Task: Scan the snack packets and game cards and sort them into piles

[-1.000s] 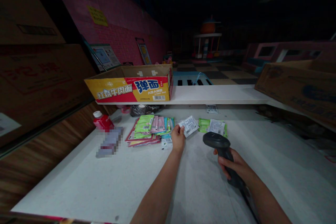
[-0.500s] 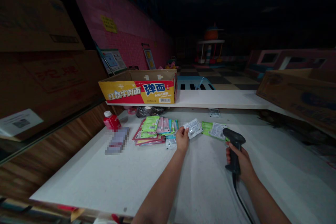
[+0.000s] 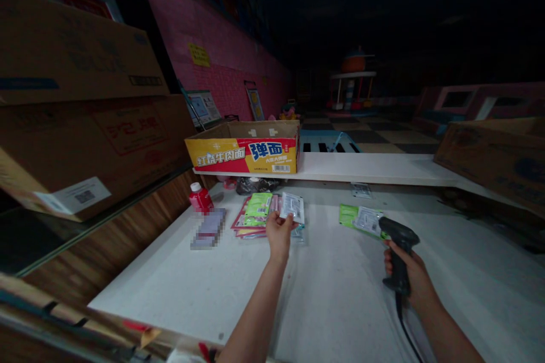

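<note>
My left hand (image 3: 280, 232) pinches a small silver packet (image 3: 293, 207) by its lower edge, above the right side of a pile of flat packets (image 3: 254, 216). Green, pink and blue packets show in that pile, with a green one on top. My right hand (image 3: 411, 272) is wrapped round the handle of a black barcode scanner (image 3: 399, 247), whose cord hangs down toward me. Just left of the scanner's head, a green packet (image 3: 348, 214) lies on the table with a silver packet (image 3: 368, 219) overlapping it.
A red bottle with a white cap (image 3: 201, 198) stands on the white table (image 3: 170, 289), behind a blurred-out flat object (image 3: 208, 228). On the raised shelf (image 3: 357, 167) sits an open noodle carton (image 3: 244, 150). Big cardboard boxes (image 3: 89, 147) are stacked at left; another carton (image 3: 494, 150) is at right.
My left hand has carried the silver packet left, from between the two groups of packets to over the pile. The right hand still grips the scanner. The view has shifted slightly.
</note>
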### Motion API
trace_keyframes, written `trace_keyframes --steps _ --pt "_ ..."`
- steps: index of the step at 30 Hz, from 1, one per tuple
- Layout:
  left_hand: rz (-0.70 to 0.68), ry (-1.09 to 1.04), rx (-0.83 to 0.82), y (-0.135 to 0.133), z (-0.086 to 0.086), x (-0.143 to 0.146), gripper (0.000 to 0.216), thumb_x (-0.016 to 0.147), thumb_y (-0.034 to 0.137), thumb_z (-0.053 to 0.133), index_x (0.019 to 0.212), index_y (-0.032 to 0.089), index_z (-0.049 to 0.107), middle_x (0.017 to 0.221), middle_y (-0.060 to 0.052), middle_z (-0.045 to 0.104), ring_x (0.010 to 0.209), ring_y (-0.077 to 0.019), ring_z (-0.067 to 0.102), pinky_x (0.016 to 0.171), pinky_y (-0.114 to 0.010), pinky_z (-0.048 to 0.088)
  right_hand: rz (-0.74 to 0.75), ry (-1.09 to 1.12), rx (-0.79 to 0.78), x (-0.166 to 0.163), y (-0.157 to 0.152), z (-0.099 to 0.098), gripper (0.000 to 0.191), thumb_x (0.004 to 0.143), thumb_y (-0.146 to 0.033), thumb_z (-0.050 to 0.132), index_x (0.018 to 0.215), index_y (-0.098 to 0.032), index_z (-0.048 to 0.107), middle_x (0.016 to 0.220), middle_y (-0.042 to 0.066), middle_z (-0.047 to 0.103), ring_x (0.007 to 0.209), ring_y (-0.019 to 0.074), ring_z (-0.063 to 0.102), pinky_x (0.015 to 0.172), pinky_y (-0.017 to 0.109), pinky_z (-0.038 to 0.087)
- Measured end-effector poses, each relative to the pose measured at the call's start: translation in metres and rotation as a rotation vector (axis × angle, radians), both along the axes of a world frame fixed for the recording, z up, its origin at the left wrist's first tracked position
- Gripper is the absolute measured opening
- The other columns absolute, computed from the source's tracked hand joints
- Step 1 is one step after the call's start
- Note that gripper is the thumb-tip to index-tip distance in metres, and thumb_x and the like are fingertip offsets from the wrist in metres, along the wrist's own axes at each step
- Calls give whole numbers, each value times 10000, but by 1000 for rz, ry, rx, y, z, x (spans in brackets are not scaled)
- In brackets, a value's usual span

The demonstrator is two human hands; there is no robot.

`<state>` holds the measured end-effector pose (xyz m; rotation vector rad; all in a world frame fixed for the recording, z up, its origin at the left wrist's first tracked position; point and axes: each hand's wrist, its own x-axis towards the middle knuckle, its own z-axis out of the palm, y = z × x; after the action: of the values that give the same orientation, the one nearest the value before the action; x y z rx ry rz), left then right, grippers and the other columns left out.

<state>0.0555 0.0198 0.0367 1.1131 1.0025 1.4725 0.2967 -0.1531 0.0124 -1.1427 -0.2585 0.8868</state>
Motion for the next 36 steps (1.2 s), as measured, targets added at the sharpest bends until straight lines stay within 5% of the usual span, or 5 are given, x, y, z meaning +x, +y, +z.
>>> trace_keyframes --steps 7,13,19,30,36 --pt "285 651 109 18 22 -32 148 764 263 627 846 197 523 630 19 614 635 -190 680 616 -265 488 -7 5 -5 0 1 1 581 438 -450 935 842 -146 649 516 -29 624 378 95 523 330 178 430" --pt "341 1056 96 8 30 -29 503 847 188 561 1333 132 444 761 -43 684 750 -225 676 671 -292 450 0 6 6 0 1 -1 577 452 -447 938 852 -142 654 516 -30 620 382 94 520 334 180 431" --pt "368 1463 131 -2 37 -29 350 914 337 510 1212 228 657 1040 -127 633 932 -286 631 724 -343 458 -6 0 -3 -1 1 3 585 439 -459 935 839 -142 649 512 -26 620 378 95 516 325 179 421" --pt "251 1549 548 2 24 -36 347 840 358 661 1175 277 704 1430 -122 523 1356 -344 399 1152 -566 203 -4 2 -13 1 1 0 591 459 -462 928 872 -138 656 531 -29 622 385 92 522 330 175 426" --pt "242 1545 545 11 18 -32 380 813 338 698 1183 253 696 1409 -151 546 1382 -352 395 1179 -612 123 5 25 -13 2 1 0 586 446 -455 932 858 -147 651 525 -33 616 382 89 518 331 174 421"
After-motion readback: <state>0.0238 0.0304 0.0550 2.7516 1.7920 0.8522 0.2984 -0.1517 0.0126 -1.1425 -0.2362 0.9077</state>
